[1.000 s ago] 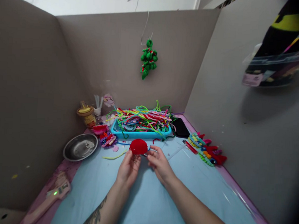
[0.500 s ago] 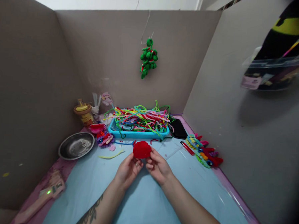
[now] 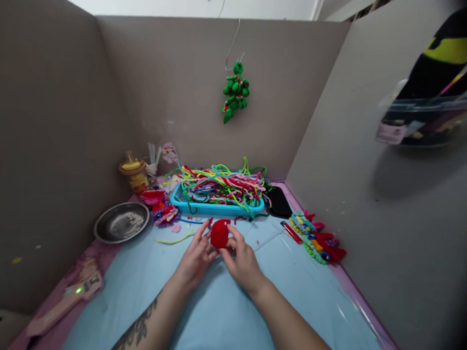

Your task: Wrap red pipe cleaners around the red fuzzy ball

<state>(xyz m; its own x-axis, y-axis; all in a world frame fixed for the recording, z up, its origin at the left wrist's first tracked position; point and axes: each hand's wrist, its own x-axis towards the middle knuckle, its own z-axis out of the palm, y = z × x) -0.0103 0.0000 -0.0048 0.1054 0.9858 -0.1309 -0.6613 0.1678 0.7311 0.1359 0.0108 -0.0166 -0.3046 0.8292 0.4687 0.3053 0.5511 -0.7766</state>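
Nearest us, at the lower left of the table (image 3: pixel 226 321), lies a pink glue gun (image 3: pixel 68 306) with a green light lit. Past it, our right hand (image 3: pixel 244 268) pinches a red fuzzy piece (image 3: pixel 219 236) between thumb and fingers, in front of us at the middle. Our left hand (image 3: pixel 193 261) meets its left edge with curled fingers; we cannot tell whether they grip it. Left of our hands lies a yellow strand (image 3: pixel 175 240), and further left a metal bowl (image 3: pixel 115 230) holding small pale bits. To the right we have a slim red tool (image 3: pixel 292 232) beside some colourful fuzzy pieces (image 3: pixel 318 241). Beyond our hands stands a blue tray (image 3: pixel 216 210) heaped with bright strands (image 3: pixel 225 185). Farthest off, a green ornament (image 3: pixel 236 94) hangs before the grey back wall (image 3: pixel 176 78).
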